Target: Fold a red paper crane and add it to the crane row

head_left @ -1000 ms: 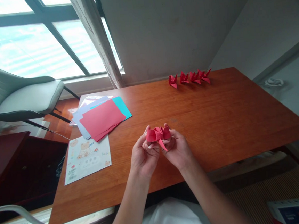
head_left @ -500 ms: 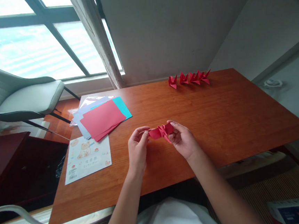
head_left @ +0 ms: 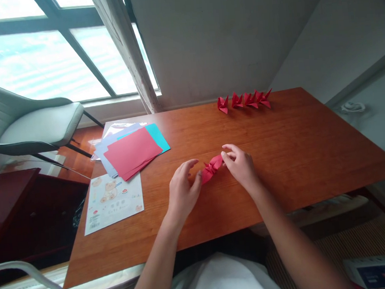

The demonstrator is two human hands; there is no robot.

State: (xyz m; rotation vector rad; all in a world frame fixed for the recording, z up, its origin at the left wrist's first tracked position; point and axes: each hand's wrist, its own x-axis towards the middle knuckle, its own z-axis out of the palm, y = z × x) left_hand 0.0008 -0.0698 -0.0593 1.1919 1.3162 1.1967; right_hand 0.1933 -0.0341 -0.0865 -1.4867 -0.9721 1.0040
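Paper crane (head_left: 212, 167) low on table (head_left: 297, 153); right hand (head_left: 242, 169) grip pinched on one tip, left hand (head_left: 182, 190) fingers apart, steadying other end

Red folded paper piece (head_left: 212, 168), red paper cranes (head_left: 244, 100), red and teal sheets (head_left: 135, 151), reddish-brown table (head_left: 281, 154).

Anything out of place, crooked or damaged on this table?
The coloured sheets lie fanned and askew, left corners hanging past the table edge. The folded paper in the right hand looks undamaged; the red figures at the back stand in a row.
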